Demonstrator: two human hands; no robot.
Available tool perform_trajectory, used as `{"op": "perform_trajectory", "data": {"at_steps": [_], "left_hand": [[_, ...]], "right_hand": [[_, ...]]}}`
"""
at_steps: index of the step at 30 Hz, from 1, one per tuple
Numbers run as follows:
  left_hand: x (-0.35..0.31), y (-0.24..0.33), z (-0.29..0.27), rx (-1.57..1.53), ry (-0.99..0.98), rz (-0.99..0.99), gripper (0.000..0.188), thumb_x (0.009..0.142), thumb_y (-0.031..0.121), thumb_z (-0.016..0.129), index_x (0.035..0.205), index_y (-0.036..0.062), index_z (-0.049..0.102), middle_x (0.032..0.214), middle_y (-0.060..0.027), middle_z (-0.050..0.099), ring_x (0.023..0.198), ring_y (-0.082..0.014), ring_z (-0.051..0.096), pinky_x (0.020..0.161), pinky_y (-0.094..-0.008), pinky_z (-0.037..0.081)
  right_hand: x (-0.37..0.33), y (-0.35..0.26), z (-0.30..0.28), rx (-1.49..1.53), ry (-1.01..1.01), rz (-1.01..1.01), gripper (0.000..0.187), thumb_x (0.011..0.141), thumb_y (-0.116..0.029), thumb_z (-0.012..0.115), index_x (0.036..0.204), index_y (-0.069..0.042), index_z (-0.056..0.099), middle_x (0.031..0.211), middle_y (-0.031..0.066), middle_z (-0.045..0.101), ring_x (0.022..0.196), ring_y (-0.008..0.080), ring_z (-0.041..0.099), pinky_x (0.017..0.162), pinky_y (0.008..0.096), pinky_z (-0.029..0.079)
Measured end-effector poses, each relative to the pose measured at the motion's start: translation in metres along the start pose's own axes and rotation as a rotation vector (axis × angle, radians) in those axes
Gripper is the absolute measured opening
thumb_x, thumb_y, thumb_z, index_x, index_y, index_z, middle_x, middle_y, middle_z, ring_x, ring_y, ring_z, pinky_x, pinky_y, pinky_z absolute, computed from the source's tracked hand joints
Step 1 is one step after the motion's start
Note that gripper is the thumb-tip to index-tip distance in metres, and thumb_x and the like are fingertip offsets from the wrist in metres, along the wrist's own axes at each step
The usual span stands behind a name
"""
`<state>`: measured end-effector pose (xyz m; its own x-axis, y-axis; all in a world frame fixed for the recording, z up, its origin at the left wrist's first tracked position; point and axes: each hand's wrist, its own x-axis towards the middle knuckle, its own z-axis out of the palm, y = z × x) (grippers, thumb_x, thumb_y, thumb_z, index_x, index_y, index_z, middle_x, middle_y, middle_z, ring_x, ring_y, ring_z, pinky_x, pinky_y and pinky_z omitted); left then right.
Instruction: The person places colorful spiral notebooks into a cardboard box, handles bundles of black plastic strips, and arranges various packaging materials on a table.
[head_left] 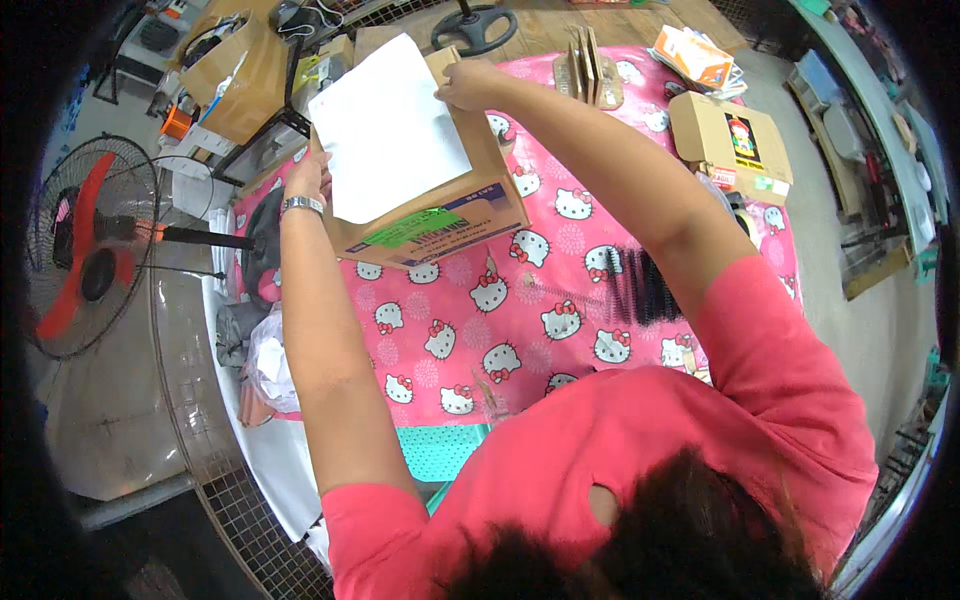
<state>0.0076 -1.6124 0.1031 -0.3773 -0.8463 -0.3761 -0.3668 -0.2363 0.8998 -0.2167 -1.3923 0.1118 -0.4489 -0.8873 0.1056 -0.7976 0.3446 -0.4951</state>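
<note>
A white sheet of paper (pixel 390 135) lies over the top of a brown cardboard box (pixel 490 170) with a green label on its near side. The box stands at the far left of the table. My left hand (pixel 308 178) is closed at the sheet's left edge, beside the box's left side; its fingers are partly hidden. At the sheet's far right edge my right hand (pixel 468 84) pinches the paper with thumb and fingers, over the box's far corner. What is under the sheet is covered.
A pink patterned cloth (pixel 470 350) covers the table. Black bristly strips (pixel 640 285) lie near my right arm. Farther right are an open small carton (pixel 700 140), cardboard dividers (pixel 590 75) and a stack of booklets (pixel 695 58). A red-bladed fan (pixel 95 265) stands left.
</note>
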Motion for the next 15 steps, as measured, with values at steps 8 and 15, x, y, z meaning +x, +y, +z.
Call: {"op": "perform_trajectory", "data": {"at_steps": [8, 15], "left_hand": [[0.01, 0.005, -0.044, 0.152, -0.093, 0.018, 0.012, 0.076, 0.021, 0.068, 0.078, 0.0156, 0.057, 0.069, 0.0082, 0.054, 0.058, -0.0039, 0.041, 0.056, -0.0226, 0.035], [0.002, -0.015, -0.033, 0.155, -0.019, 0.403, 0.025, 0.081, 0.031, 0.067, 0.091, 0.01, 0.058, 0.08, 0.0063, 0.057, 0.067, -0.0033, 0.046, 0.059, -0.0212, 0.034]], "right_hand": [[0.023, -0.044, -0.009, 0.02, -0.307, 0.019, 0.045, 0.079, -0.036, 0.06, 0.108, -0.002, 0.061, 0.108, 0.0157, 0.062, 0.098, 0.0286, 0.058, 0.083, 0.0368, 0.044], [0.029, -0.019, -0.015, 0.241, -0.233, -0.238, 0.037, 0.082, -0.029, 0.055, 0.106, -0.001, 0.061, 0.101, 0.0199, 0.063, 0.094, 0.0297, 0.06, 0.081, 0.0396, 0.045]]}}
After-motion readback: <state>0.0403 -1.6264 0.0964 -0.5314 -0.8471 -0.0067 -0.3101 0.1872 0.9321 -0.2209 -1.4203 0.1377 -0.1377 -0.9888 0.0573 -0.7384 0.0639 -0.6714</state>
